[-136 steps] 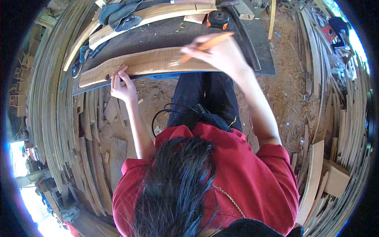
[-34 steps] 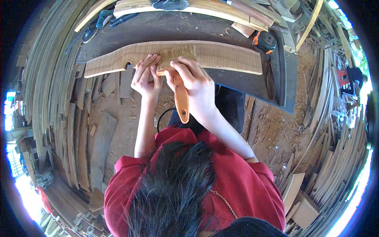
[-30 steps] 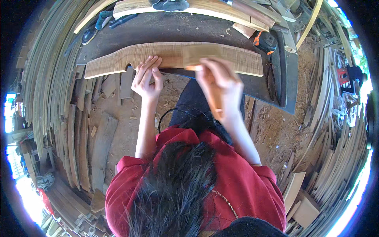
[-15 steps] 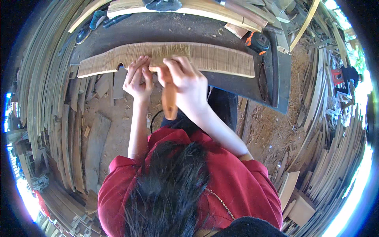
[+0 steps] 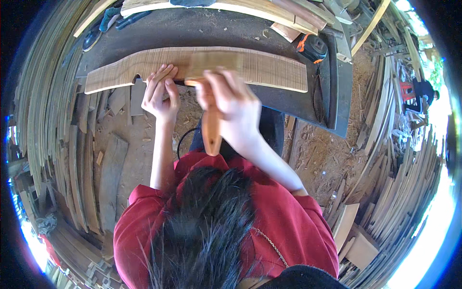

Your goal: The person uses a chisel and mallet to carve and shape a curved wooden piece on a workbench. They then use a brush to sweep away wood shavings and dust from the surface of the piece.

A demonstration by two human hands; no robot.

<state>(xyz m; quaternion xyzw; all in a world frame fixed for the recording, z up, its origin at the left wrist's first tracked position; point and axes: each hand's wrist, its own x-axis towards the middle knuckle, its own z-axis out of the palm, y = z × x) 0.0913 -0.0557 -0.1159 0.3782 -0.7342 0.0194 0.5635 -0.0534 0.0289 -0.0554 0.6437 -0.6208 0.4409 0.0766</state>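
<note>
A long wooden board (image 5: pixel 274 70) with fine dark stripes across it lies on the dark work surface. Its left part bends, and a small notch is cut in its near edge. My left hand (image 5: pixel 161 94) grips that near edge just right of the notch, fingers on the face and thumb lower down. In my right hand (image 5: pixel 231 98) is a wide flat brush (image 5: pixel 211 132) with an orange-brown wooden handle pointing toward me. Its bristles, smeared by motion, lie over the middle of the board.
A black and orange tape measure (image 5: pixel 313 48) sits at the surface's right end. Wood pieces (image 5: pixel 231 7) and tools line the far side, with a blue-handled tool (image 5: pixel 110 19) at far left. Stacked planks (image 5: pixel 48 96) stand on both sides; wood scraps litter the floor.
My right hand has moved the brush to the right along the board, and it is now more blurred. My left hand keeps its place near the notch. The whole view has shifted slightly.
</note>
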